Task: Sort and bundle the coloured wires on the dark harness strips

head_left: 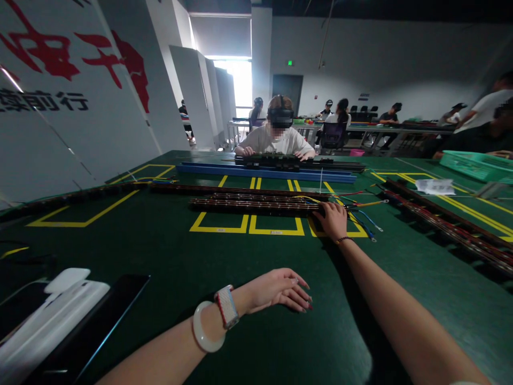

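Note:
My right hand (334,219) reaches forward, its fingers curled over the right end of a bundle of long dark strips (252,203). Coloured cables (363,208) in yellow, blue, red and green come out of that end, some tipped with metal ring terminals. Part of the grip is hidden behind the hand. Nearer to me, my left hand (278,290) is held over the green table (256,342) with its fingers stretched out and nothing in them. A watch and a white bangle are on the left wrist.
More dark strips with wires (452,219) lie at the right, beside a crumpled paper (435,186) and a green basket (476,164). Blue rails (264,172) lie before a co-worker (276,133) opposite. Yellow tape (218,230) marks the table. A black flat panel (108,321) sits at the front left.

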`<act>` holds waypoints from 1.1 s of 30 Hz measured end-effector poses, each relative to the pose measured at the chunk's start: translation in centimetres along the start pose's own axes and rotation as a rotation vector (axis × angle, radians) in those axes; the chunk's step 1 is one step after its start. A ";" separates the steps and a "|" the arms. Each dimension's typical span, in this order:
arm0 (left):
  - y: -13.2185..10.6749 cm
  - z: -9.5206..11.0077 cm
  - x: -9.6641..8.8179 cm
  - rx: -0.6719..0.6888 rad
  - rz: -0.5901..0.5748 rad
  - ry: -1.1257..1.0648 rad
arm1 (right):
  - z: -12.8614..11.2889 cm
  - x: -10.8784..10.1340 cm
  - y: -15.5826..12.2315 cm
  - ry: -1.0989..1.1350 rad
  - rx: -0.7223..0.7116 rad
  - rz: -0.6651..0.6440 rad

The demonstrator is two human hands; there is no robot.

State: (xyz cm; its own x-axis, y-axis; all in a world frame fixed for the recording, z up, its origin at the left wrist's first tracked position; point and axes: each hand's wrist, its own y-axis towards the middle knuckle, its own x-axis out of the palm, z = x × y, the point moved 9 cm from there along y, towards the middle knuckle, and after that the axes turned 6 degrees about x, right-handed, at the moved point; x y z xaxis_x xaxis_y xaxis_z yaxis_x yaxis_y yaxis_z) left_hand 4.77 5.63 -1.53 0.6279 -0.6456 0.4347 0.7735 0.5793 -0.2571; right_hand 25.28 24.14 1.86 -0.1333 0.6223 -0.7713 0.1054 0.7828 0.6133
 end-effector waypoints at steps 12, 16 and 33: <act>-0.1 0.1 -0.1 0.012 -0.026 0.031 | -0.7 -8.8 -1.6 0.222 -0.132 0.160; -0.2 0.1 -0.2 0.011 -0.051 0.037 | 5.0 -16.6 -1.8 0.143 -0.139 0.349; -0.1 0.2 -0.2 0.020 -0.047 0.013 | 36.6 -18.4 -11.3 -0.577 0.493 -0.441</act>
State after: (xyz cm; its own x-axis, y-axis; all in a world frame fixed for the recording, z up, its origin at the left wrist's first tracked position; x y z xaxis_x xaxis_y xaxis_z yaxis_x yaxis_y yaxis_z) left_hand 4.58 5.80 -1.38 0.5918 -0.6789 0.4346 0.8007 0.5575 -0.2194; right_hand 62.62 3.81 2.89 0.2424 0.0620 -0.9682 0.5935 0.7799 0.1985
